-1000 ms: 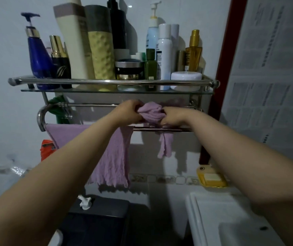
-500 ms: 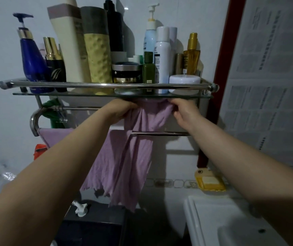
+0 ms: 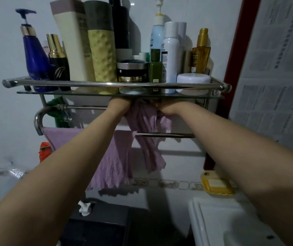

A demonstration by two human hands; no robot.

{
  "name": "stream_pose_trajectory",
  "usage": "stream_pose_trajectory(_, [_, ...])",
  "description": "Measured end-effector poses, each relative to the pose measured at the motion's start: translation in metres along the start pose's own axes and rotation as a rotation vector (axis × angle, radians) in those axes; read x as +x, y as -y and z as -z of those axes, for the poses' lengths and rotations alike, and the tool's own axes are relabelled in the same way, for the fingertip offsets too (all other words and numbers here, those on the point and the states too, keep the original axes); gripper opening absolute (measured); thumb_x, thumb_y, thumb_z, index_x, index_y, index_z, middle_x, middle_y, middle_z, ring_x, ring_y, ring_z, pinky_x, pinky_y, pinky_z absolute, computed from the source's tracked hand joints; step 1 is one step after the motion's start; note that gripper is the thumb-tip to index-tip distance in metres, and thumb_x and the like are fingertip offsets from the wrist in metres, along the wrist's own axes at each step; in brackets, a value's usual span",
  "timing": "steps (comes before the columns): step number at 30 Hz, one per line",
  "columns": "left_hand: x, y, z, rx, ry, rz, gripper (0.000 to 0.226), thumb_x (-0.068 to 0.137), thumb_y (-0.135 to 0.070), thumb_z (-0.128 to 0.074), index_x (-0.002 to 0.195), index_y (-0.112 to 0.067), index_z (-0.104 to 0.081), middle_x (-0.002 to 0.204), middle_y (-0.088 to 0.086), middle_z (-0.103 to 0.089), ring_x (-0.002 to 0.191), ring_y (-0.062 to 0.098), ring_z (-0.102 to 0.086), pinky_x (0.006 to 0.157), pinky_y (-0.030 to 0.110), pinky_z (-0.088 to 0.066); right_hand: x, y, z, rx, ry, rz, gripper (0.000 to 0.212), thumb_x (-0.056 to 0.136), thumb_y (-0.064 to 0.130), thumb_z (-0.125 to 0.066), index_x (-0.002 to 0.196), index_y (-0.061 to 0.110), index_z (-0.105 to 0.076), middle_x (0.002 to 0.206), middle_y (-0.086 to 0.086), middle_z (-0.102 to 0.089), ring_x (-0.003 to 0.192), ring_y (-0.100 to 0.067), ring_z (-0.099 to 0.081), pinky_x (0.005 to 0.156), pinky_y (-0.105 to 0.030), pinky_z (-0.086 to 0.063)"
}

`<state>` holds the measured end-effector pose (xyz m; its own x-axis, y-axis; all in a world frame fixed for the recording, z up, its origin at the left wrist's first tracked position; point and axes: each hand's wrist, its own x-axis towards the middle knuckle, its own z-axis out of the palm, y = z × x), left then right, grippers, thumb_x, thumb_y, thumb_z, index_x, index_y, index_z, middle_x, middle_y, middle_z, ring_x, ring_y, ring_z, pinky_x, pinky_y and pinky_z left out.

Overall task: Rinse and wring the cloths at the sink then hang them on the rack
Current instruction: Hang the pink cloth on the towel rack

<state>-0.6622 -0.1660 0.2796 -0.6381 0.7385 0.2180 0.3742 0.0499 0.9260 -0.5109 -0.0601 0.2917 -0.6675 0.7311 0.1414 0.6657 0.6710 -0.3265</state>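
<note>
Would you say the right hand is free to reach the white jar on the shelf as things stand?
Probably not at once: the right hand grips the purple cloth together with the left hand, under the glass shelf. The white jar stands above, behind the rail.

2 purple cloths on show: 1 draped cloth [image 3: 113,162] over the front bar, 1 bunched cloth [image 3: 146,132] gripped by 2 hands, the left hand [image 3: 120,107] and the right hand [image 3: 168,108]. Up on the shelf [image 3: 106,84], 2 pump bottles, the blue pump bottle [image 3: 35,59] and the pale pump bottle [image 3: 157,36], plus 2 squat jars, the dark jar [image 3: 132,71] and the white jar [image 3: 193,80]. Below, 1 yellow soap dish [image 3: 216,183] and 1 white sink [image 3: 222,224].
</note>
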Motion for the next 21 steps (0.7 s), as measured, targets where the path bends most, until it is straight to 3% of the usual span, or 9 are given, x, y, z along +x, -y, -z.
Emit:
stream_pose_trajectory(2, [0.002, 0.001, 0.003, 0.151, -0.081, -0.050, 0.038, 0.095, -0.029, -0.053, 0.125, -0.007, -0.059, 0.123, 0.014, -0.062, 0.113, 0.031, -0.059, 0.096, 0.040, -0.049, -0.002, 0.002, -0.005, 0.005, -0.106, 0.025, 0.054, 0.092, 0.061, -0.034, 0.123, 0.024, -0.057, 0.121, -0.008, -0.063, 0.086, -0.021, -0.061, 0.074, -0.028, -0.047])
stream_pose_trajectory(4, [0.003, 0.002, 0.005, 0.360, -0.094, -0.155, 0.037, 0.096, -0.029, -0.048, 0.127, -0.013, -0.058, 0.127, 0.014, -0.060, 0.116, 0.032, -0.056, 0.097, 0.039, -0.046, -0.006, 0.005, -0.011, -0.021, -0.121, 0.050, 0.058, 0.091, 0.065, -0.032, 0.127, 0.026, -0.054, 0.121, -0.006, -0.061, 0.092, -0.021, -0.057, 0.078, -0.029, -0.043])
stream_pose_trajectory(7, [0.002, 0.007, 0.010, 0.584, -0.123, -0.141, 0.031, 0.095, -0.027, -0.044, 0.116, -0.014, -0.063, 0.120, 0.015, -0.063, 0.107, 0.033, -0.058, 0.079, 0.033, -0.042, -0.005, 0.004, -0.008, -0.007, -0.009, 0.072, 0.057, 0.095, 0.059, -0.030, 0.135, 0.022, -0.049, 0.130, -0.003, -0.056, 0.108, -0.022, -0.055, 0.087, -0.028, -0.038])
stream_pose_trajectory(10, [0.000, 0.012, 0.016, 0.647, -0.174, -0.081, 0.030, 0.094, -0.032, -0.047, 0.106, -0.013, -0.067, 0.112, 0.017, -0.065, 0.101, 0.035, -0.059, 0.073, 0.033, -0.040, -0.005, -0.002, 0.004, 0.035, 0.012, 0.014, 0.059, 0.093, 0.062, -0.033, 0.134, 0.024, -0.049, 0.135, -0.010, -0.055, 0.111, -0.023, -0.056, 0.094, -0.031, -0.042])
stream_pose_trajectory(13, [-0.004, 0.012, 0.020, 0.695, -0.237, -0.052, 0.037, 0.093, -0.046, -0.049, 0.108, -0.016, -0.067, 0.112, 0.016, -0.064, 0.101, 0.036, -0.060, 0.072, 0.034, -0.042, -0.009, -0.002, -0.002, 0.082, -0.235, -0.058, 0.055, 0.092, 0.056, -0.043, 0.136, 0.024, -0.045, 0.139, -0.008, -0.049, 0.122, -0.027, -0.049, 0.100, -0.033, -0.036])
stream_pose_trajectory(16, [-0.009, 0.014, 0.027, 0.729, -0.252, -0.067, 0.039, 0.091, -0.053, -0.051, 0.106, -0.022, -0.069, 0.112, 0.012, -0.065, 0.100, 0.035, -0.062, 0.072, 0.034, -0.044, -0.042, 0.011, -0.016, -0.220, -0.426, 0.024, 0.042, 0.092, 0.045, -0.048, 0.124, 0.018, -0.054, 0.125, -0.012, -0.058, 0.112, -0.031, -0.055, 0.087, -0.034, -0.043])
stream_pose_trajectory(18, [-0.011, 0.019, 0.033, 0.731, -0.192, -0.118, 0.028, 0.090, -0.046, -0.055, 0.107, -0.029, -0.070, 0.114, 0.009, -0.064, 0.099, 0.034, -0.062, 0.075, 0.035, -0.049, -0.060, 0.012, -0.026, -0.373, -0.550, 0.141, 0.036, 0.092, 0.041, -0.051, 0.115, 0.014, -0.058, 0.116, -0.015, -0.060, 0.108, -0.034, -0.055, 0.086, -0.037, -0.043])
stream_pose_trajectory(21, [-0.014, 0.031, 0.043, 0.732, -0.124, -0.200, 0.028, 0.088, -0.034, -0.061, 0.116, -0.035, -0.066, 0.122, 0.012, -0.057, 0.104, 0.038, -0.058, 0.087, 0.043, -0.052, -0.070, 0.009, -0.035, -0.406, -0.580, 0.123, 0.034, 0.093, 0.042, -0.049, 0.106, 0.014, -0.064, 0.110, -0.013, -0.062, 0.103, -0.033, -0.056, 0.080, -0.038, -0.040])
